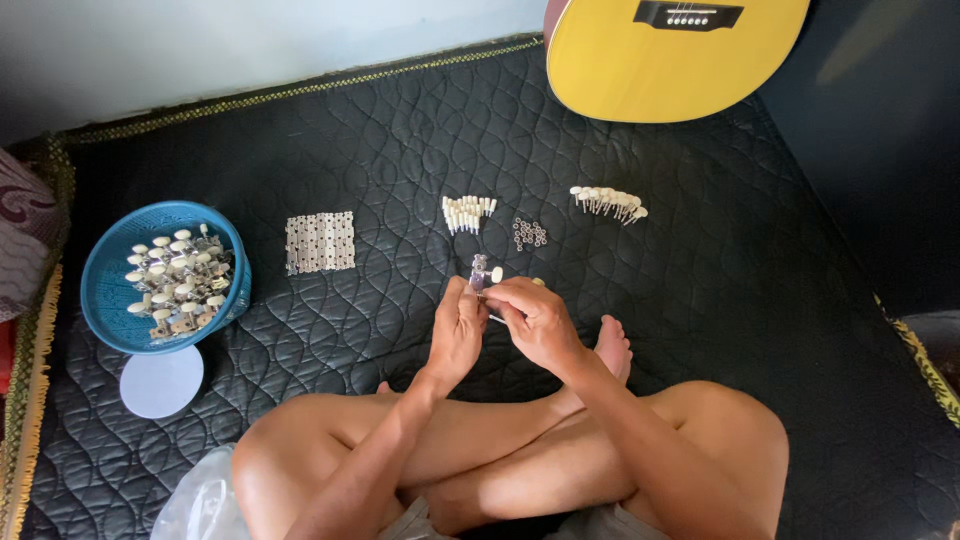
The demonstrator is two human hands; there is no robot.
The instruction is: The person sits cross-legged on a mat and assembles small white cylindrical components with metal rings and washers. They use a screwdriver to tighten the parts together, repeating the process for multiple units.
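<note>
I sit cross-legged on a black quilted mat [400, 150]. Both hands meet in front of my knees around a small metal guitar tuning peg [481, 271] with a cream knob. My left hand [458, 330] pinches its lower part. My right hand [537, 318] grips it from the right side, and a thin tool or shaft pokes out between the fingers. Beyond the hands lie a bunch of cream pegs [467, 213], a small pile of metal washers [529, 234] and a row of cream-knobbed shafts [608, 203].
A blue basket [105, 300] at the left holds several assembled tuning pegs, with a white round lid [161, 382] below it. A grid of metal plates [320, 242] lies left of centre. A yellow guitar body [660, 70] leans at the back. A clear plastic bag [200, 500] sits by my left knee.
</note>
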